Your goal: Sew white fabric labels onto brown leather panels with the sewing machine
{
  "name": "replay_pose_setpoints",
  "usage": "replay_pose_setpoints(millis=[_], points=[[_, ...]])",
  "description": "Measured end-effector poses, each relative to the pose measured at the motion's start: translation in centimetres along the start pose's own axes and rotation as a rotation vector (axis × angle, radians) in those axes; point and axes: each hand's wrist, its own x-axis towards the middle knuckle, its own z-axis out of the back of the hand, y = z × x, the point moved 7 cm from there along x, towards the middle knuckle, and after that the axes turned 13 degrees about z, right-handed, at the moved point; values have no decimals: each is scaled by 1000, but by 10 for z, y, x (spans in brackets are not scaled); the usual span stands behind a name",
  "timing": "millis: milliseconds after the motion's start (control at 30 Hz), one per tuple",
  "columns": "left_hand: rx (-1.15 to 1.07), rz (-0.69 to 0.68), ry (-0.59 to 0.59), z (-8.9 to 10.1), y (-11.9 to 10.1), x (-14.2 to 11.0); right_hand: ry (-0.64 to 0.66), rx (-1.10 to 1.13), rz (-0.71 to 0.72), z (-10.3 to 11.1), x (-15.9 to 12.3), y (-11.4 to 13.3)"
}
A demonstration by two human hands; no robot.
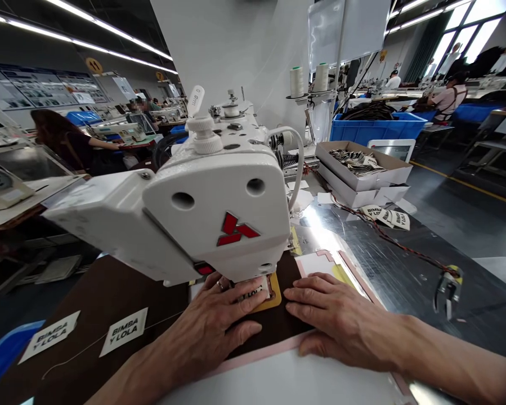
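Observation:
My left hand [213, 323] lies flat on dark brown fabric [284, 275] beneath the head of a white sewing machine [219, 214], a ring on one finger. Its fingers rest over a white printed label [259, 288], partly covering the lettering. Around that label sits a yellow frame [273, 298]. To the right, my right hand [335, 315] presses flat on the fabric and a white sheet with a pink border [278, 346], fingers stretched out, holding nothing. The needle area is hidden behind the machine head and my left fingers.
Two loose labels [124, 332] lie on the brown fabric at left, beside a loose thread. Thread snips [448, 289] lie at right, with several labels [386, 216] farther back. Behind are cardboard boxes [365, 174], a blue bin [375, 132] and thread cones [296, 82]. Other people work at the back.

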Motion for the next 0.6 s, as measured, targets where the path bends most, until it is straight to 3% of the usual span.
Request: replay_pose_setpoints(millis=[600], points=[[-96,45,-84,2,12,12,37,-34,-76,4,-3,-16]])
